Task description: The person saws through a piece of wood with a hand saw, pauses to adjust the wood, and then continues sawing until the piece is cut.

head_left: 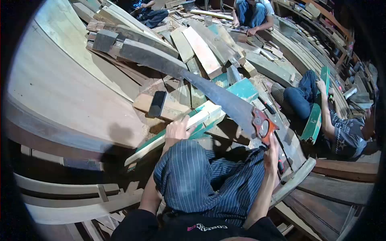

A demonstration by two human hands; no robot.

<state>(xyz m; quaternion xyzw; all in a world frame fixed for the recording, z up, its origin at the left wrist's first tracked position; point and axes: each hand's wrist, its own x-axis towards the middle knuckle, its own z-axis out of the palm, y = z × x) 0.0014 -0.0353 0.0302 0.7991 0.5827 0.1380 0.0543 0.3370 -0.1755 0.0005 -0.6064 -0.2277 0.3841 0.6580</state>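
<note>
Among the offcuts on the boat-shop floor, seen from my remote feed: a broad curved timber (60, 80) fills the left, and a dark-headed mallet (157, 103) lies on a pale block just beyond the work. My left hand (177, 130) bears down on the green-edged plank (201, 116), which lies propped across the scrap pile just ahead of my striped knee (193, 172). The fingers seem to curl over its top, though the lens bends that patch. The handsaw (225, 100) slants across the plank's far end, tip up to the left, with its red-and-black handle low on the right. My right hand (272, 152) comes up from below, its grip closed round that handle. A co-worker (341, 132) sits well apart at the right edge.

To my mind, a clean cut here needs the plank pinned hard close to the blade, thumb clear of the teeth. It also needs the forearm in line with the blade and long, light strokes, since the plank's support looks uneven.
</note>
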